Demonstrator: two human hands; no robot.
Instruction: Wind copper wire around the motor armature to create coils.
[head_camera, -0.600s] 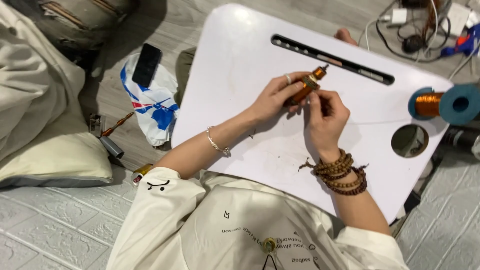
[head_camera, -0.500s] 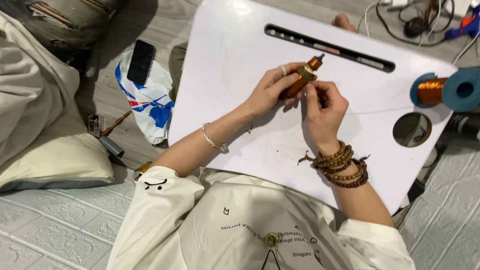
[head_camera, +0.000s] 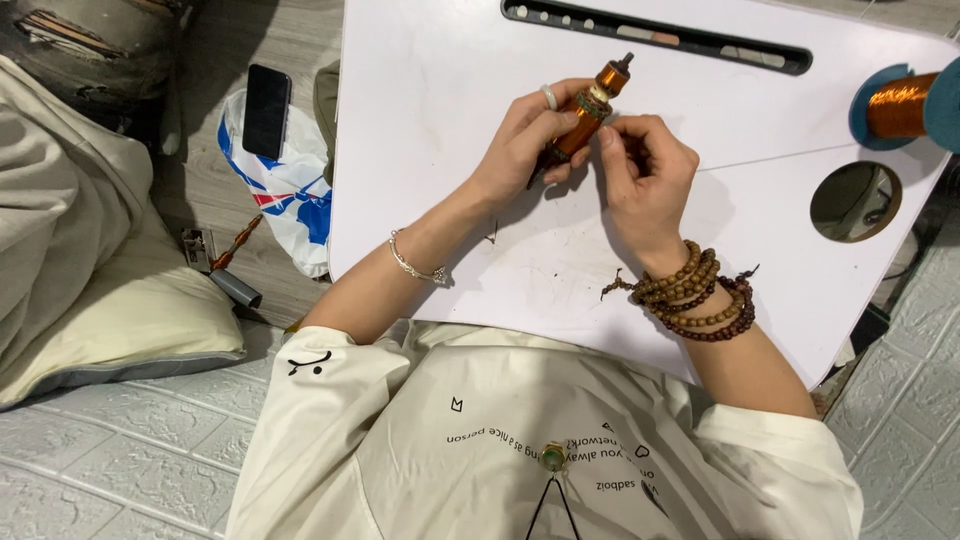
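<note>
My left hand (head_camera: 525, 140), with a ring and a thin silver bracelet, is closed around a small copper-wound coil (head_camera: 592, 108) that has a dark shaft at its top end. It holds the coil tilted just above a white lap desk (head_camera: 430, 120). My right hand (head_camera: 645, 175), with brown bead bracelets on the wrist, is right beside the coil. Its thumb and fingertips are pinched together against the coil's side. Whether a thin wire runs between those fingers is too fine to tell.
A spool of copper wire (head_camera: 900, 105) with blue flanges lies at the desk's right edge, above a round hole (head_camera: 855, 200). A dark slot (head_camera: 650, 35) runs along the far edge. On the floor to the left are a phone (head_camera: 267, 110), a plastic bag (head_camera: 295, 205), small tools (head_camera: 225, 265) and a cushion (head_camera: 120, 320).
Both hands keep their hold at the coil. The view has dropped and drawn closer, so the desk and hands sit higher in the picture.
</note>
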